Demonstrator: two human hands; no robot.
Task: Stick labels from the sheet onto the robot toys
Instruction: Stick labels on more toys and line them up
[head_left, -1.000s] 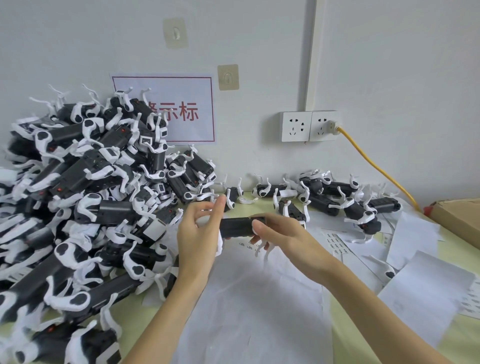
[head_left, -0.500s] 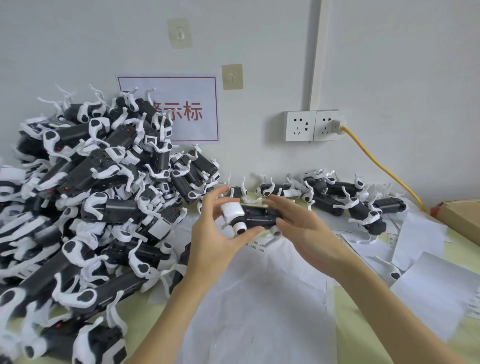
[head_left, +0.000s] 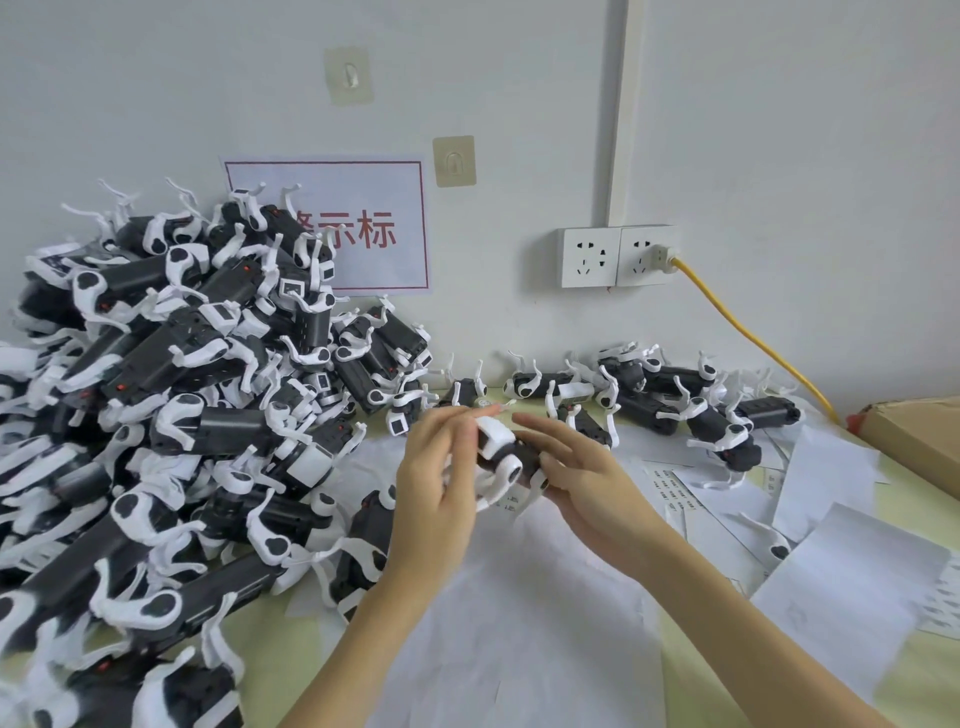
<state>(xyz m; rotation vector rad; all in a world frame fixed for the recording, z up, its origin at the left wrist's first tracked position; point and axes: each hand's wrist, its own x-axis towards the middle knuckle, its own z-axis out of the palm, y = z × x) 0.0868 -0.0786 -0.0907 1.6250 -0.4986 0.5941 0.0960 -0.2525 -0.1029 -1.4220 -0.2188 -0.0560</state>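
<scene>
Between my hands, above the white sheets, I hold a small black robot toy (head_left: 511, 453) with a white head and white legs. My left hand (head_left: 439, 486) grips its white head end with fingers and thumb. The black body sits in my right hand (head_left: 579, 475), fingers curled under it and the index finger lying along the top. A label sheet (head_left: 670, 486) printed with small labels lies on the table just right of my right hand. I cannot see a label on my fingers or on the toy.
A tall pile of black-and-white robot toys (head_left: 182, 415) fills the left side. A looser row of toys (head_left: 654, 395) lies along the wall behind. White sheets (head_left: 519, 623) cover the table in front. A cardboard box (head_left: 919, 436) sits far right; a yellow cable (head_left: 753, 332) runs from the socket.
The toy lay sideways, gripped at both ends; now it is turned with its white head up and toward my left hand. Both hands have shifted slightly lower and closer together.
</scene>
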